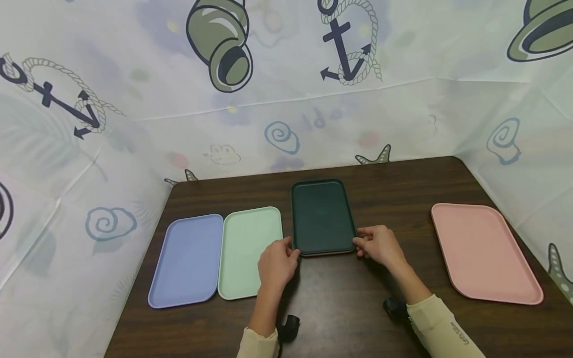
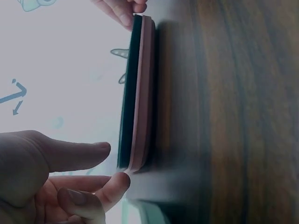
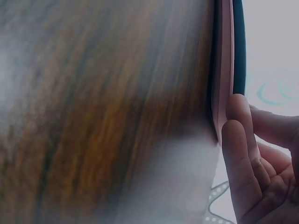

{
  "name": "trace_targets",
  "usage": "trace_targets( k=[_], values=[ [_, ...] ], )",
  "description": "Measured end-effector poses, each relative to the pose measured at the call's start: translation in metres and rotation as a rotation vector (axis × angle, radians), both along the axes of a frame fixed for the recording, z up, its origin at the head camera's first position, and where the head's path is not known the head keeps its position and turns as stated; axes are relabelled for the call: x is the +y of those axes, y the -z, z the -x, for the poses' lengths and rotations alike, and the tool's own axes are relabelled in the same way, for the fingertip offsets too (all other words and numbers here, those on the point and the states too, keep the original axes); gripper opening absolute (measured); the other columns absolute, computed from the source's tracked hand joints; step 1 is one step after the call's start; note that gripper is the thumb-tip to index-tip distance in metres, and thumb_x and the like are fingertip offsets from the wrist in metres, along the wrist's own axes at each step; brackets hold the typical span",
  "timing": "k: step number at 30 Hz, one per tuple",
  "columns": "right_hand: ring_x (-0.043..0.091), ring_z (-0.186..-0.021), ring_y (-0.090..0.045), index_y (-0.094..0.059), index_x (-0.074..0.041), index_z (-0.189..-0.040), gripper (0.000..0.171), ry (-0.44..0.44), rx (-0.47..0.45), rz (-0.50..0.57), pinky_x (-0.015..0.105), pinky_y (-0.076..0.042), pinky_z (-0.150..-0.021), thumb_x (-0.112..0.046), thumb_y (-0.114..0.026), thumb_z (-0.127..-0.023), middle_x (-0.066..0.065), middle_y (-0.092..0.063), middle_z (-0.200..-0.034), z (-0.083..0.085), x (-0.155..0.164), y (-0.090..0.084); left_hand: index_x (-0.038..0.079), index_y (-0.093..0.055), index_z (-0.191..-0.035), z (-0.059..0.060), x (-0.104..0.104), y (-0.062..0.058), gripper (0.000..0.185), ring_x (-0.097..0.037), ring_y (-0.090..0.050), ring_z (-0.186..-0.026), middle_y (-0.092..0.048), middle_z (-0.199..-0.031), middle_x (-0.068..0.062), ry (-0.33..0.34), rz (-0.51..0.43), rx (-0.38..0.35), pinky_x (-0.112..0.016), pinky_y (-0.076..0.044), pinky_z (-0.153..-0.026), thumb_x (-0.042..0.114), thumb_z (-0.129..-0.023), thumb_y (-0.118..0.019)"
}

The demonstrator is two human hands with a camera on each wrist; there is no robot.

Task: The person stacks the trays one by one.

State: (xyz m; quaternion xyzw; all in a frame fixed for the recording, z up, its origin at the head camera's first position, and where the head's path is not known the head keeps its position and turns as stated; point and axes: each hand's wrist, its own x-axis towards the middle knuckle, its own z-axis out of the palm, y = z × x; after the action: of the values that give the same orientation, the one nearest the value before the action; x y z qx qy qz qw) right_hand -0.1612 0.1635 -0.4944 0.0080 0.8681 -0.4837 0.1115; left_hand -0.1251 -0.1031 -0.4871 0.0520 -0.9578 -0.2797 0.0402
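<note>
A dark green tray (image 1: 322, 216) lies on top of a pink tray (image 2: 144, 93), their edges lined up, in the middle of the table. My left hand (image 1: 276, 263) is at the stack's near left corner; in the left wrist view the index fingertip meets the corner while the thumb stands a little off it. At the near right corner, my right hand (image 1: 378, 243) touches the rim with its fingertips. The right wrist view shows those fingertips (image 3: 238, 107) against the stacked edges. A thin dark band under the pink tray may be shadow; I cannot tell.
Left of the stack, a pale green tray (image 1: 250, 253) and a blue tray (image 1: 188, 263) lie side by side. A larger pink tray (image 1: 485, 253) lies on the right of the brown wooden table (image 1: 340, 318). Printed cloth (image 1: 286, 104) hangs behind and beside the table.
</note>
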Motion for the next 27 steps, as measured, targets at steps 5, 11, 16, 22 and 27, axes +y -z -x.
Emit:
trace_targets(
  k=[5, 11, 16, 22, 27],
  values=[
    [0.019, -0.063, -0.069, -0.060, 0.007, -0.127, 0.040, 0.002, 0.014, -0.004, 0.032, -0.055, -0.057, -0.015, -0.066, -0.095, 0.008, -0.072, -0.077, 0.000, 0.002, -0.001, 0.013, -0.071, -0.119, -0.015, -0.009, -0.002, 0.037, -0.016, -0.061, -0.071, -0.061, -0.071, 0.012, -0.047, -0.013, 0.028, -0.039, -0.048, -0.062, 0.027, -0.085, -0.076],
    [0.019, -0.062, -0.068, -0.061, 0.004, -0.127, 0.039, 0.017, 0.057, -0.019, 0.029, -0.054, -0.055, -0.019, -0.065, -0.096, 0.007, -0.072, -0.076, -0.003, 0.001, -0.006, 0.016, -0.073, -0.116, -0.040, -0.030, -0.004, 0.033, -0.017, -0.062, -0.072, -0.065, -0.077, 0.013, -0.128, -0.046, 0.053, -0.038, -0.047, -0.058, 0.030, -0.087, -0.073],
    [0.020, -0.061, -0.068, -0.065, 0.002, -0.121, 0.033, 0.020, 0.104, -0.024, 0.029, -0.053, -0.055, -0.018, -0.065, -0.095, 0.007, -0.071, -0.074, -0.007, -0.006, -0.011, 0.019, -0.073, -0.117, -0.062, -0.054, -0.008, 0.029, -0.017, -0.058, -0.066, -0.069, -0.083, 0.010, -0.239, -0.072, 0.055, -0.037, -0.044, -0.054, 0.031, -0.090, -0.070],
    [0.022, -0.060, -0.068, -0.070, -0.001, -0.110, 0.023, -0.021, 0.107, -0.009, 0.031, -0.049, -0.051, -0.018, -0.068, -0.094, 0.005, -0.070, -0.071, -0.015, -0.024, -0.017, 0.020, -0.073, -0.113, -0.091, -0.086, -0.008, 0.025, -0.017, -0.057, -0.063, -0.070, -0.084, 0.008, -0.392, -0.039, 0.060, -0.040, -0.043, -0.053, 0.031, -0.091, -0.067],
    [0.019, -0.056, -0.066, -0.073, -0.005, -0.098, 0.013, -0.140, 0.075, 0.004, 0.029, -0.050, -0.051, -0.016, -0.069, -0.093, 0.001, -0.067, -0.067, -0.026, -0.050, -0.018, 0.018, -0.071, -0.109, -0.106, -0.110, 0.000, 0.024, -0.024, -0.060, -0.066, -0.069, -0.081, 0.005, -0.550, -0.037, 0.021, -0.044, -0.044, -0.053, 0.032, -0.090, -0.067]
  ],
)
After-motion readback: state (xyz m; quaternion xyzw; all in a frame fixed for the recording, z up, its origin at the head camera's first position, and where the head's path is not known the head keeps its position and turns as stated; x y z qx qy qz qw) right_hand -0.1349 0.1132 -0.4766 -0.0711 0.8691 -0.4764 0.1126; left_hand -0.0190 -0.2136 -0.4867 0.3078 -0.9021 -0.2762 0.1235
